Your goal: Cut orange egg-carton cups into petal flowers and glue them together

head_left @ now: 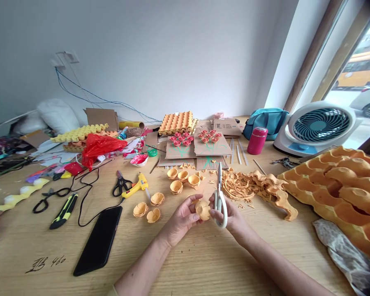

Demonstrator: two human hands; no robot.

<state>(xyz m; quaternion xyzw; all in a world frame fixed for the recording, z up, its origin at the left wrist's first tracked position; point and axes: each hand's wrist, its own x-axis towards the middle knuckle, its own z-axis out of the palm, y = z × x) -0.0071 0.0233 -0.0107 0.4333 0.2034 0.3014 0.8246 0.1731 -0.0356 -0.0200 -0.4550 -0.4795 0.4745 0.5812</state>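
Well left of the hand-held pulp cup (202,210), a smooth yellow glue gun (137,186), lying unheld. Nearer its left, thin-walled round cups (140,210), already cut out, some apparently nested. At its left side, left hand (183,218), fingers pinched on it. Beyond it, crinkled red flowers (185,143) on flat cardboard (180,153), seemingly finished. Matte cup itself between both hands, trimming hard to judge. At its right, right hand (234,220), fingers clamped around white-handled scissors (218,193), metal blades together. Farther right, curly scraps (239,185); farthest right, a bumpy orange egg tray (342,185), mostly uncut.
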